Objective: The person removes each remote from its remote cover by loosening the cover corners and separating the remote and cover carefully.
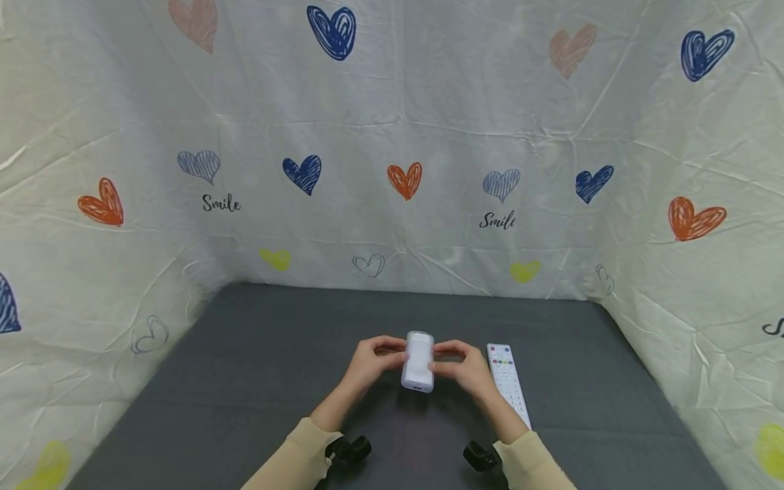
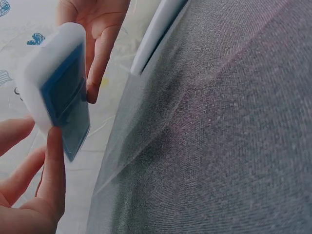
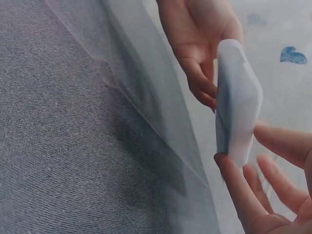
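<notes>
I've got a small white device (image 1: 418, 362) held up betw. both hands over the grey table (image 1: 245, 381): my left hand (image 1: 371, 363) pinches its left edge, my right hand (image 1: 461, 368) its right. White remote (image 1: 508, 382) lies flat just beside my right wrist. Heart-print cloth (image 1: 392, 150) behind & at sides.

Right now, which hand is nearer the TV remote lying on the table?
Right. The right hand grips the white case just beside the remote; the left hand holds the case's far side.
</notes>
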Motion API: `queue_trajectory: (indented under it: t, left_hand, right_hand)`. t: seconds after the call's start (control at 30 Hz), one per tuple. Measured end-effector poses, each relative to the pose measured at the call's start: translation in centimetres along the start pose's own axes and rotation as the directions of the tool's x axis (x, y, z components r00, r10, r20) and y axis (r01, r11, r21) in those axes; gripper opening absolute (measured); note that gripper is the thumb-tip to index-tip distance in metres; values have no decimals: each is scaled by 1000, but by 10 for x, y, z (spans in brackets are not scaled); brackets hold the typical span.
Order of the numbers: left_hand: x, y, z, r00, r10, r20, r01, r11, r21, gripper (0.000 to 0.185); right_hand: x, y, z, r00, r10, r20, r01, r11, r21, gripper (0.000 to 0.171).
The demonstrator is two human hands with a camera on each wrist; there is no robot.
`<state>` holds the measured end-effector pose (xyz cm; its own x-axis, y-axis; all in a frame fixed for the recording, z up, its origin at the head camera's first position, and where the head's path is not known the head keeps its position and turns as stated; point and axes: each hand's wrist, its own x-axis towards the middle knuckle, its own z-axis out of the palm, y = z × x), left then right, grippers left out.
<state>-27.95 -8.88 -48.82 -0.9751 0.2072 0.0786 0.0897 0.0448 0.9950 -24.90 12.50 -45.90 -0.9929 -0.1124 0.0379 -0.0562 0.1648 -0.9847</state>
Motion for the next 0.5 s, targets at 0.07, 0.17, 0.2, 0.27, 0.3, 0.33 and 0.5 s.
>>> queue_trajectory:
  t: [0.07, 0.17, 0.2, 0.27, 0.3, 0.33, 0.5]
  left_hand:
    - [0, -1, 0, 1000, -13, -2, 13, 1000, 18, 36]
    - [-1, -1, 0, 999, -33, 0, 33, 998, 45, 40]
    - [-1, -1, 1, 999, -32, 2, 32, 998, 53, 41]
    - [-1, -1, 1, 999, -36, 4, 35, 998, 61, 42]
    - [-1, -1, 1, 999, -38, 6, 38, 997, 66, 42]
    - [-2, -1, 1, 999, -40, 10, 39, 997, 70, 42]
    - [-3, 4, 0, 998, -55, 41, 52, 996, 78, 44]
  right_hand:
    - [2, 6, 1, 1000, 4, -13, -5, 1000, -17, 43]
    - [6, 16, 2, 999, 19, -33, -20, 999, -42, 52]
    - [7, 18, 2, 999, 25, -35, -27, 999, -47, 54]
    - [8, 21, 2, 999, 39, -28, -41, 998, -53, 57]
    - [8, 22, 2, 999, 44, -20, -45, 998, -51, 58]
    - [8, 23, 2, 999, 44, -8, -44, 998, -43, 59]
    - [9, 25, 3, 997, 40, 65, -43, 998, 45, 59]
